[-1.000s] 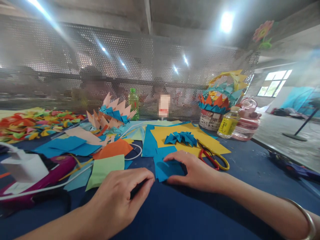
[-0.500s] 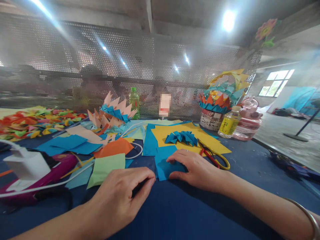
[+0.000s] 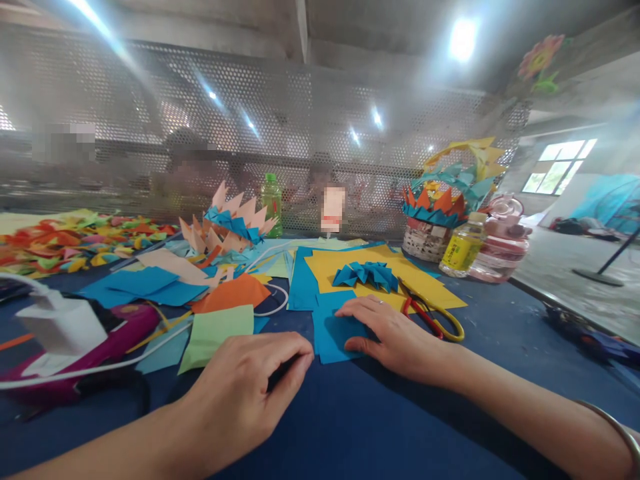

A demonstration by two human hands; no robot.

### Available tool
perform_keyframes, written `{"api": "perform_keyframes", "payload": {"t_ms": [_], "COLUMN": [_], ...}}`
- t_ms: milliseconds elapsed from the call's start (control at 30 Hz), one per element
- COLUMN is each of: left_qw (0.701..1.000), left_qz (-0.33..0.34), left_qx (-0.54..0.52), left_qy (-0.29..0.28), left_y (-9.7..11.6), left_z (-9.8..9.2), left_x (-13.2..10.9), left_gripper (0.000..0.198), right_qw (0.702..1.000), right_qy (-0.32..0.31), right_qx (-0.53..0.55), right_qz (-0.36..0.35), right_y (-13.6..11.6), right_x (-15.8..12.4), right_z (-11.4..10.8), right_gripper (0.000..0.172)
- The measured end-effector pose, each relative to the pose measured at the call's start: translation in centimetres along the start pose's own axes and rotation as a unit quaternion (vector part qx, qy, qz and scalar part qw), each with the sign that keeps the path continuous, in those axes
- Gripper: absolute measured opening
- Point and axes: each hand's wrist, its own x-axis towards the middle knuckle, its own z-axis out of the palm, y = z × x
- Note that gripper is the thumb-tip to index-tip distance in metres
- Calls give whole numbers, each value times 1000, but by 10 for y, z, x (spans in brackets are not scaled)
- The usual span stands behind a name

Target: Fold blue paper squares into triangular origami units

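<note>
A blue square of paper (image 3: 333, 333) lies on the table in front of me. My right hand (image 3: 393, 337) rests on its right part, thumb and fingers apart. Left of the square, my left hand (image 3: 265, 380) is closed, thumb pressed to the fingers; whatever may be in the pinch is hidden. Just behind my left hand is a light green sheet (image 3: 216, 333). Beyond my right hand, a folded blue paper piece with pointed tips (image 3: 367, 275) sits on yellow paper (image 3: 430, 297). Scissors with red and yellow handles (image 3: 435, 317) lie beside it.
A magenta power strip (image 3: 133, 327) with a white charger (image 3: 63, 327) and cable stands at left. Behind are a spiky pink-and-blue paper piece (image 3: 227, 223), a pile of folded scraps (image 3: 85, 243) and a green bottle (image 3: 271, 207). Bottles (image 3: 463, 250) stand beside a paper-topped container (image 3: 425, 240).
The view has shifted slightly, so things sit a little further right. Both hands keep nearly the same pose; my right hand remains on the blue paper.
</note>
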Motion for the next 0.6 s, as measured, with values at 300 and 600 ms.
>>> {"api": "perform_keyframes", "payload": {"t_ms": [300, 600], "left_qw": [1000, 1000], "left_qz": [-10, -7], "left_qx": [12, 14], "left_qy": [12, 1], "left_y": [-1, -1], "left_z": [1, -1], "left_x": [2, 0], "left_gripper": [21, 20], "right_qw": [999, 995], "right_qy": [20, 33], "right_qx": [11, -14], "right_qz": [42, 91], "right_y": [9, 16], "right_x": [3, 11], "right_z": [4, 3], "right_gripper": [38, 20]}}
